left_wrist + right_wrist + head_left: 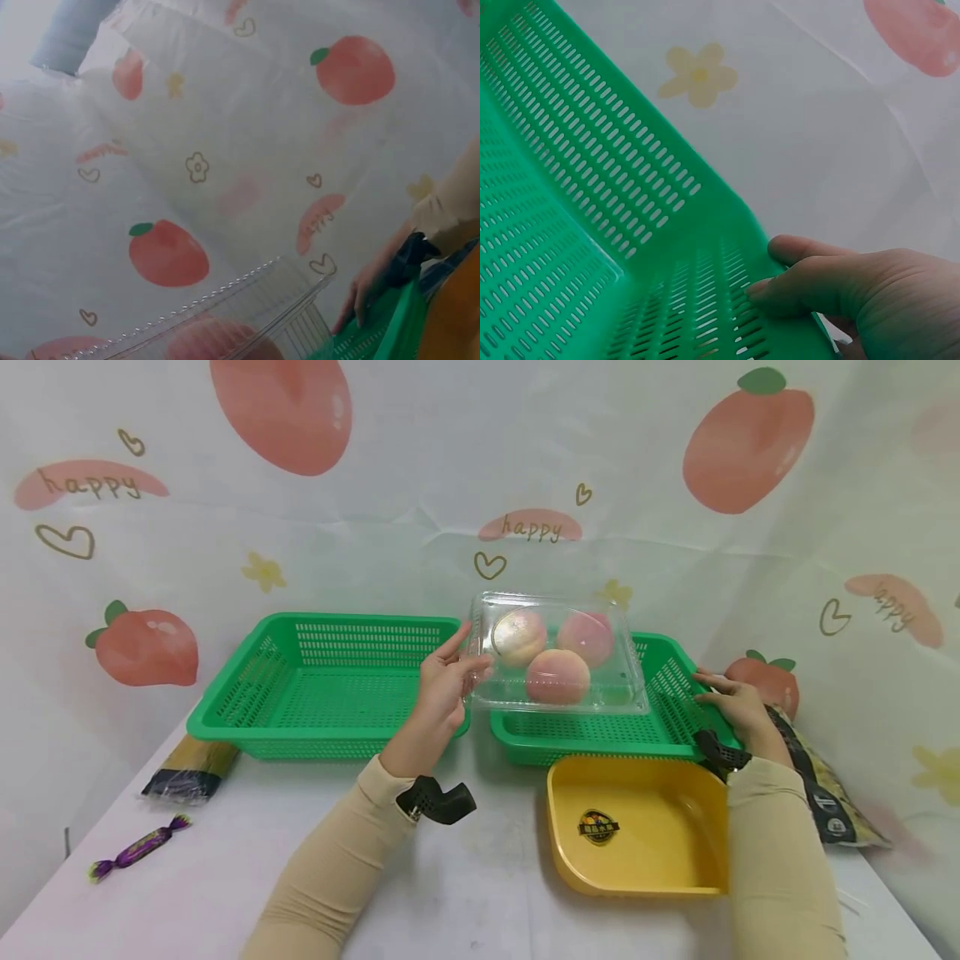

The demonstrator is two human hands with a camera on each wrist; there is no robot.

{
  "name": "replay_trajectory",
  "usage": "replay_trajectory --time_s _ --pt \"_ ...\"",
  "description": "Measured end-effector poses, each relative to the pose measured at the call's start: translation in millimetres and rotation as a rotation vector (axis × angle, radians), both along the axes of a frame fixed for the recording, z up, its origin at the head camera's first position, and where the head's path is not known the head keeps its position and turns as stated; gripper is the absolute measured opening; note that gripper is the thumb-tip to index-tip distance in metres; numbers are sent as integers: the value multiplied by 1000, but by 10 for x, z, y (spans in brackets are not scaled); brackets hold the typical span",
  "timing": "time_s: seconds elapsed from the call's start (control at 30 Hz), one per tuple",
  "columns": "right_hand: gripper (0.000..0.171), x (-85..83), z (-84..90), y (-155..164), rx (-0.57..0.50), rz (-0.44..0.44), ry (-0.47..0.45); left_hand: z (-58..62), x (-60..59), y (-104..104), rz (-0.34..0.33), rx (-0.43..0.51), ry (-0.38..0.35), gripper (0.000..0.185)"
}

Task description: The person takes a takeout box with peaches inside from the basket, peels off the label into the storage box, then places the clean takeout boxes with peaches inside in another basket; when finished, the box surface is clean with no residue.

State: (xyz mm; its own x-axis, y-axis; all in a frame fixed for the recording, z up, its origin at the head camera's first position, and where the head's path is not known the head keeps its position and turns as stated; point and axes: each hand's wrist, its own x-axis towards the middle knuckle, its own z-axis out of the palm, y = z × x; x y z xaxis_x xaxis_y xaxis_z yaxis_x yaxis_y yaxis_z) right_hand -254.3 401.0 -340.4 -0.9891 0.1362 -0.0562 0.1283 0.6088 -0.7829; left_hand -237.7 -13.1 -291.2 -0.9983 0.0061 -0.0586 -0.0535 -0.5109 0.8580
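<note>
My left hand (447,681) grips the left end of a clear plastic clamshell box (480,693) with 3 peaches (558,677) inside. The box is held up over the right green basket (600,737), and its ribbed edge (281,262) crosses the bottom of the left wrist view. With thumb inside and fingers outside, my right hand (738,706) pinches that basket's right rim. In the right wrist view the thumb of the right hand (832,281) lies over the slotted side wall near a corner.
Another green basket (337,693) stands to the left. A yellow basin (645,835) with a label sits in front of the right basket. A purple-wrapped candy (141,847) and a yellowish package (191,768) lie at left, a black-and-yellow bag (825,793) at right. A printed cloth backs the table.
</note>
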Motion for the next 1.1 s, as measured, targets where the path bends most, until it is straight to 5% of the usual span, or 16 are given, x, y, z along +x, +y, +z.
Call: replay_trajectory --time_s 0.3,0.63,1.1 --pt "52 6 -5 2 -2 -5 -5 -85 -255 145 -82 -47 -48 58" --pt "53 6 -9 6 -42 -10 -10 -157 -511 371 -90 -122 -107 59" --pt "55 -16 -12 11 -96 2 5 -271 -645 624 -36 -190 -92 59"
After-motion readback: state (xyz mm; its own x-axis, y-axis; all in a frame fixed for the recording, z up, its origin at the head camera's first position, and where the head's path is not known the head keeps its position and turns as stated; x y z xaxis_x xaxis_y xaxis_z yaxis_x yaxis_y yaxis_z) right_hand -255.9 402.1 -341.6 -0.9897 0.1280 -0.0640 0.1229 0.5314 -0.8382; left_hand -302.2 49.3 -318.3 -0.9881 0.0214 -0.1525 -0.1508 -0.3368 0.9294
